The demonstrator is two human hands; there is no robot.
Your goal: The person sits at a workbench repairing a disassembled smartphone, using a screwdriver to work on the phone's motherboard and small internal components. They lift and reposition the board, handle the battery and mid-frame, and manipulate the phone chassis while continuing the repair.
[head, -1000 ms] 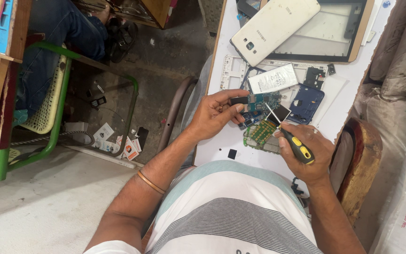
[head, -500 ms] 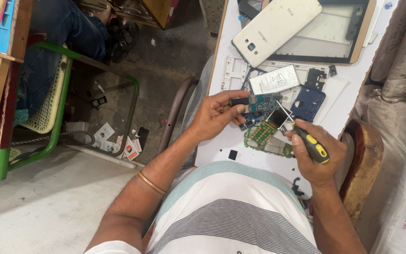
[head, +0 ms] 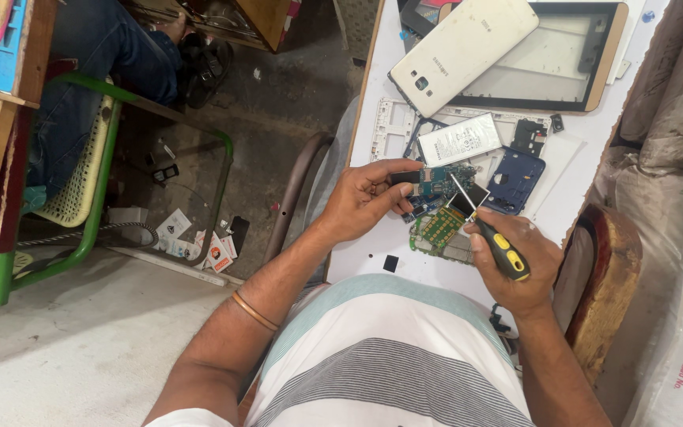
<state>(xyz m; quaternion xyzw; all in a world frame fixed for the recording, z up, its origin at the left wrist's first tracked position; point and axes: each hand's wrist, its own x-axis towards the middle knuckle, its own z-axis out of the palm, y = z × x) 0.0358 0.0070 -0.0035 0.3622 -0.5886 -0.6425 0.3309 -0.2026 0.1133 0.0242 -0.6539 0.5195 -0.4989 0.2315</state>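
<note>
At 6 o'clock, nearest the cam: striped shirt (head: pixel 389 356), forearms running up to the white table (head: pixel 586 186). Right hand (head: pixel 515 265) at approx 4 o'clock of the work area, fingers wrapped tight round a black/yellow screwdriver (head: pixel 502 251); shaft angles up toward 11, tip on or just at the circuit board (head: pixel 439 182), exact contact can't tell. Left hand (head: pixel 365 198) at 9 o'clock of the board, thumb + fingertips pinching its left edge. Green keypad board (head: pixel 439 229) lies just below, at 6, betw. both hands. Blue phone frame (head: pixel 513 180) at 3 o'clock, near. White battery (head: pixel 460 139) at 12, just above the board. Further out at 12–1: white back cover (head: pixel 464 51) overlapping gold-edged screen frame (head: pixel 563 63). Far left at 9: green chair (head: pixel 81 198), off the table.
</note>
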